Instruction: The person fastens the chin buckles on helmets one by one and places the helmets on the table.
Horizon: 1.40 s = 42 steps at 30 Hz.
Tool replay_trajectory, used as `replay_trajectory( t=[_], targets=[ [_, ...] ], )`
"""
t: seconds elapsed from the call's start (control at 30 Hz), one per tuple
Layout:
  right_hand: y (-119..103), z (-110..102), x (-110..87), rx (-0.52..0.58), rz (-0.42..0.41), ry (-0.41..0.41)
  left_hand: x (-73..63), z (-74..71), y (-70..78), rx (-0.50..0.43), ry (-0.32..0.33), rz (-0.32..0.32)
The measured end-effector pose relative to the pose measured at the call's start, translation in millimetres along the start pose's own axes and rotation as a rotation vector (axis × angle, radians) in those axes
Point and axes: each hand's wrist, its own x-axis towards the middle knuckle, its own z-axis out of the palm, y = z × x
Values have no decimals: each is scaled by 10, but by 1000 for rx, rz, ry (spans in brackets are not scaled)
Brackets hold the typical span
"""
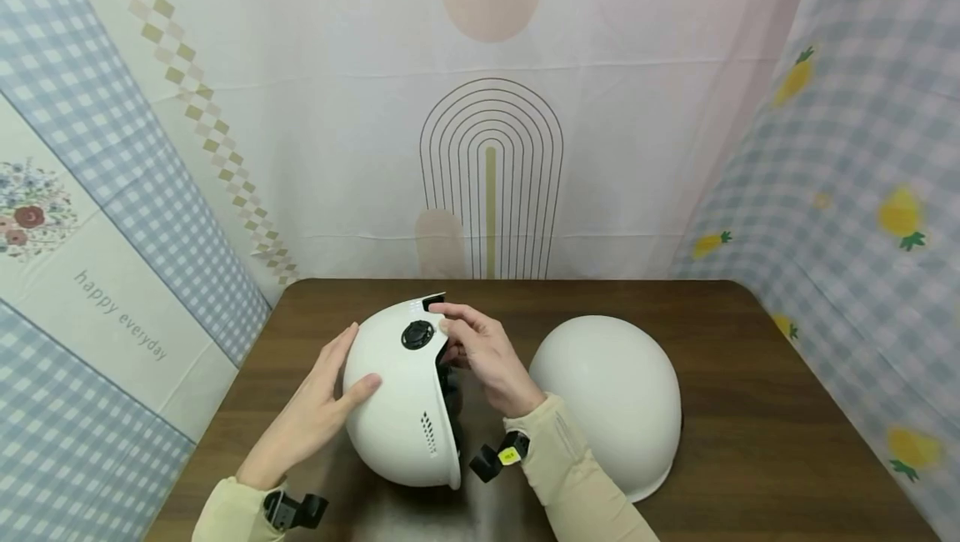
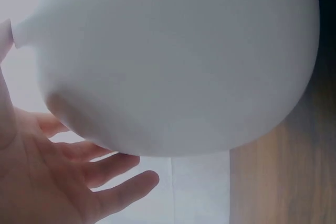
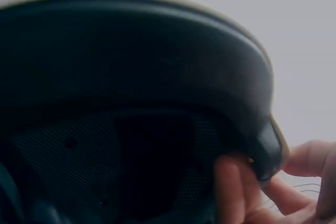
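A white helmet (image 1: 401, 400) is tipped on its side on the table, its opening facing right. On its shell are a round black fitting (image 1: 417, 334) and a patch of small vent holes. My left hand (image 1: 318, 396) rests spread against the crown, thumb on the near side; in the left wrist view the fingers lie along the shell (image 2: 178, 66). My right hand (image 1: 491, 358) pinches the rim beside the black fitting, thumb outside and fingers inside. The right wrist view shows the dark padded interior (image 3: 131, 72) and fingers at the rim's corner.
A second white domed shell (image 1: 607, 392) sits dome up to the right, close to my right forearm. The dark wooden table (image 1: 750, 442) ends at a patterned cloth (image 1: 360, 150) behind, with checked cloth at both sides.
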Motion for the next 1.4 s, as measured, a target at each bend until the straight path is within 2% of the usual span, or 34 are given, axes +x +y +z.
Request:
replay_trajectory(
  t=[0.17,0.37,0.77,1.1,1.17,1.2,1.33,1.4],
  targets=[
    [-32,-18,-7,-37,-21,-41,27,34,16,3,22,16],
    [-37,-9,1,-39,-67,-34,52,27,32,17,29,22],
    [-23,-10,-7,16,-54,14,97,28,132,28,27,5],
    [33,-37,-33,58,-33,2,119,2,215,109,81,30],
    [44,-42,-41,-15,-65,5,122,8,224,116,86,33],
    [44,-43,-51,-99,-91,17,125,13,229,117,87,33],
    [35,-29,-113,-547,-217,98,129,33,243,116,85,23],
    [23,-20,-139,-722,-275,150,129,40,247,114,90,20]
  ],
)
